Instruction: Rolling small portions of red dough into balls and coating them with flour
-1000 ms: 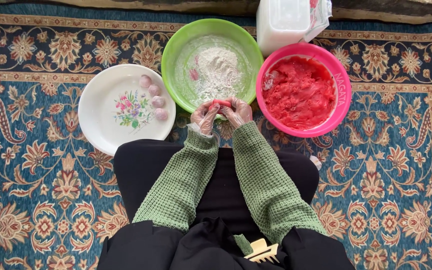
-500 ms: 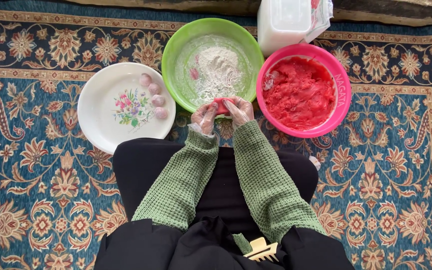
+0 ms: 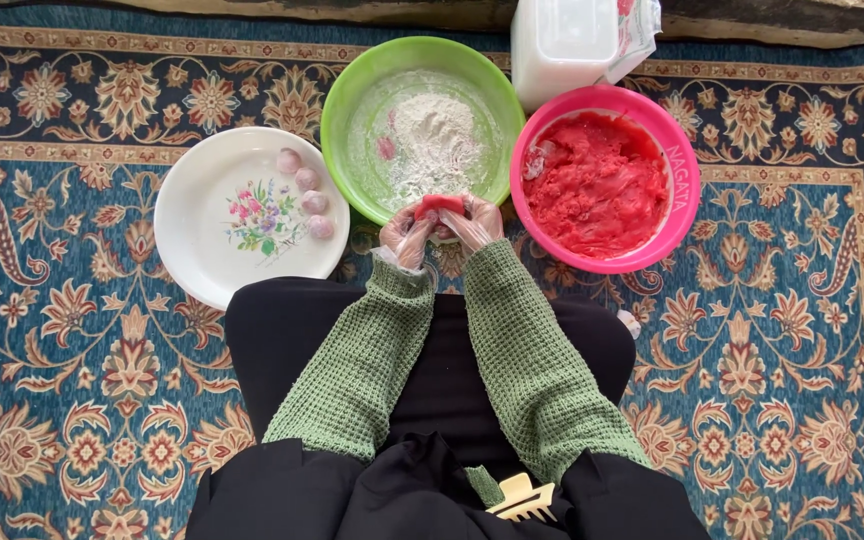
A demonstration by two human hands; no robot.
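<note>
Head view, hands: your left hand (image 3: 404,236) and right hand (image 3: 472,224), in clear gloves, are pressed together, clamped on a red dough piece (image 3: 439,206).
Dough piece: at the near rim of the green bowl (image 3: 352,100) of flour.
Right: pink bowl (image 3: 687,190) of red paste.
Left: white plate (image 3: 197,215) with four pale balls (image 3: 304,193).
Floor: patterned rug (image 3: 52,350).
</note>
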